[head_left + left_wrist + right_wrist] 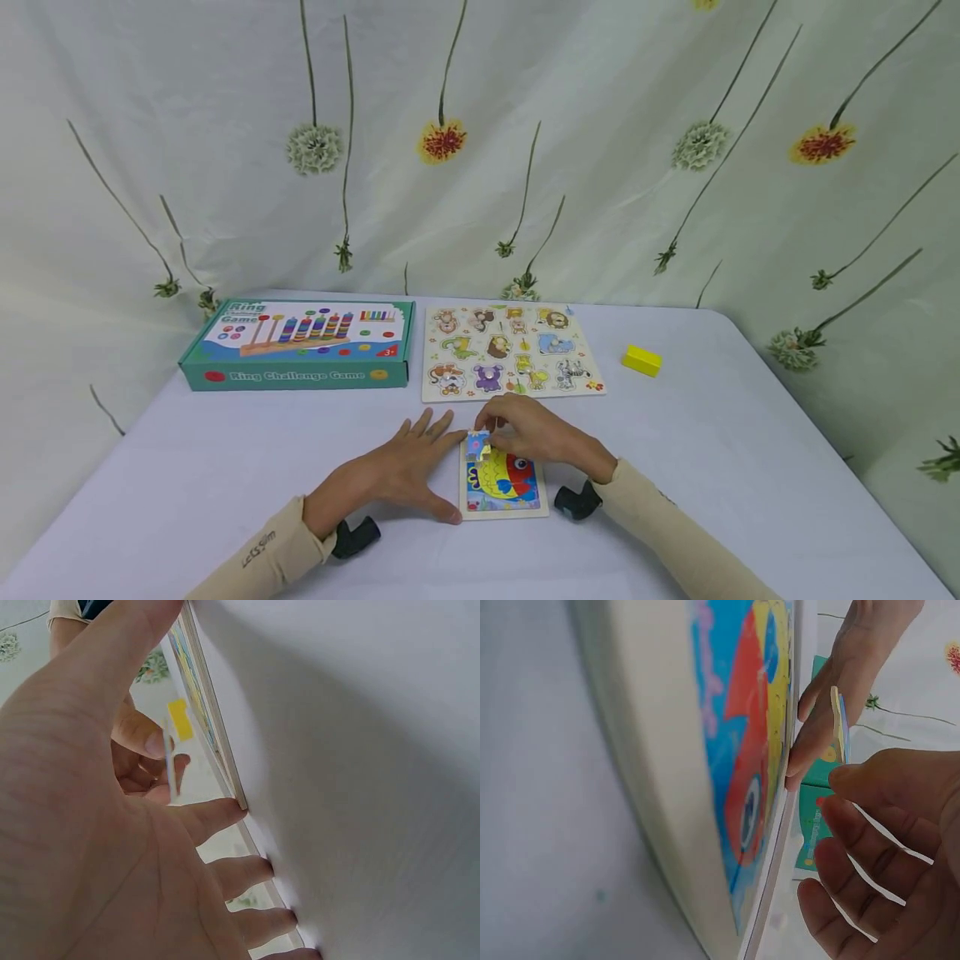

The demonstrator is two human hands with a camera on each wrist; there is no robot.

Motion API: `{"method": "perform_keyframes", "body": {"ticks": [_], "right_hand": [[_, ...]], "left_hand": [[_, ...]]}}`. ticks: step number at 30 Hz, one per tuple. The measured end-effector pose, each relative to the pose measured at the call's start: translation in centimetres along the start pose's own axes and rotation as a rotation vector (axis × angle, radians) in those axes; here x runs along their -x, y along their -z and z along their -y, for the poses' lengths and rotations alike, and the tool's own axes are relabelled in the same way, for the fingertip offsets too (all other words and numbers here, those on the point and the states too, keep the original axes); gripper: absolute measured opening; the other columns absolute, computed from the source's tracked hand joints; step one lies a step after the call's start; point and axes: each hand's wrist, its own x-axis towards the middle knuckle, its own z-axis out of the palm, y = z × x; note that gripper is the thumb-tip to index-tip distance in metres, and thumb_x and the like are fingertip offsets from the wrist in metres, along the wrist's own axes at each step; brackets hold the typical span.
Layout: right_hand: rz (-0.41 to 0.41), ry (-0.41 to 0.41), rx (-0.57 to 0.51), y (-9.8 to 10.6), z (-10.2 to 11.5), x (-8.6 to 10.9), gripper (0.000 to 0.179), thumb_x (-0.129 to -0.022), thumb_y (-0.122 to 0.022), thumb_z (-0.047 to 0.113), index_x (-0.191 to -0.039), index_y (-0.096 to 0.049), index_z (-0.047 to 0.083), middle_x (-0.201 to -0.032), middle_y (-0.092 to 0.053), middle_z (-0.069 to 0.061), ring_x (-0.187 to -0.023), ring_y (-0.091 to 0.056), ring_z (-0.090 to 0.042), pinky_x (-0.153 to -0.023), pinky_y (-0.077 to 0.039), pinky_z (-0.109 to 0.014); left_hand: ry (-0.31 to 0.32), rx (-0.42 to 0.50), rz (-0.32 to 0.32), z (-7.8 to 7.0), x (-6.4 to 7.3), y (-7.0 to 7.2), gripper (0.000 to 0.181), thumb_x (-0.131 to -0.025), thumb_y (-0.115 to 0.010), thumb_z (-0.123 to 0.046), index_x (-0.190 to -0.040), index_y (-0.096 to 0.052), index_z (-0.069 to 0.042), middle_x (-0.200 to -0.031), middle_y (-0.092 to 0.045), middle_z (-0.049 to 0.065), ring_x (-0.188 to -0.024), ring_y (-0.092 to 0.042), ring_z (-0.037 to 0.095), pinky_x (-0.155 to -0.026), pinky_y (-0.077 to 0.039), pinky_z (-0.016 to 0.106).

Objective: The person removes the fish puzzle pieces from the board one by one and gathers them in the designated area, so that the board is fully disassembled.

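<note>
Backdrop (pixel 592 92), pale and printed with long-stemmed flowers, hangs behind a white table (pixel 750 467). Far left on the table lies a green box (pixel 296 342), closed, its contents hidden. Beside it, to its right, an animal board (pixel 465 397) has picture pieces set in it, among them a lion and a zebra. Nearer, the left hand (pixel 414 462) has its fingers spread wide and grips nothing; its thumb touches the near left corner of a fish puzzle (pixel 506 515), its forefinger the far left corner. The right hand (pixel 528 429) reaches over the puzzle's far side, thumb and forefinger brought together in a pinch, the other fingers loosely bent. Inside the puzzle's pale frame sits a red-and-yellow fish on blue; the part beneath the right hand is hidden. A yellow block (pixel 641 361) lies right of the board, well apart from both hands. Smallest, a blue piece (pixel 477 446) is held tilted in the right hand's pinch, raised above the puzzle's far left corner.
</note>
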Motion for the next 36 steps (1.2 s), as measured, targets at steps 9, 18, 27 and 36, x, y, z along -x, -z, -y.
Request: {"method": "perform_keyframes", "body": {"ticks": [9, 18, 27, 36], "right_hand": [[-0.059, -0.046, -0.023, 2.1, -1.9, 2.6, 0.015, -0.089, -0.067, 0.01, -0.103, -0.066, 0.013, -0.096, -0.064, 0.008, -0.087, -0.055, -0.01, -0.08, -0.052, -0.028], [-0.079, -0.124, -0.114, 3.4, -4.0, 5.6, 0.012, -0.087, -0.068, 0.007, -0.099, -0.067, 0.011, -0.086, -0.063, 0.007, -0.079, -0.054, -0.01, -0.076, -0.052, -0.025], [-0.067, -0.207, -0.111, 3.9, -5.9, 7.4, 0.013, -0.085, -0.066, 0.003, -0.096, -0.067, 0.009, -0.083, -0.061, 0.005, -0.076, -0.053, -0.013, -0.069, -0.049, -0.02], [-0.013, -0.23, -0.122, 4.3, -7.3, 8.7, 0.008, -0.085, -0.07, 0.007, -0.093, -0.068, 0.009, -0.075, -0.058, 0.005, -0.07, -0.051, -0.009, -0.064, -0.046, -0.02]], "left_hand": [[0.007, -0.013, -0.004, -0.1, 0.0, -0.1, 0.107, -0.062, -0.079, -0.063, -0.149, -0.035, -0.019, -0.16, -0.015, 0.009, -0.147, -0.003, 0.038, -0.116, -0.008, 0.058], [0.0, -0.012, -0.003, 0.0, 0.1, -0.2, 0.107, -0.063, -0.078, -0.063, -0.15, -0.033, -0.019, -0.16, -0.014, 0.01, -0.147, -0.003, 0.038, -0.116, -0.007, 0.058], [0.003, -0.013, -0.006, 0.1, 0.0, -0.3, 0.107, -0.063, -0.078, -0.063, -0.15, -0.033, -0.02, -0.161, -0.014, 0.009, -0.147, -0.003, 0.038, -0.116, -0.007, 0.058], [0.002, -0.018, -0.003, 0.0, 0.0, -0.3, 0.108, -0.063, -0.078, -0.064, -0.15, -0.033, -0.019, -0.161, -0.014, 0.01, -0.147, -0.002, 0.038, -0.116, -0.007, 0.058]]}}
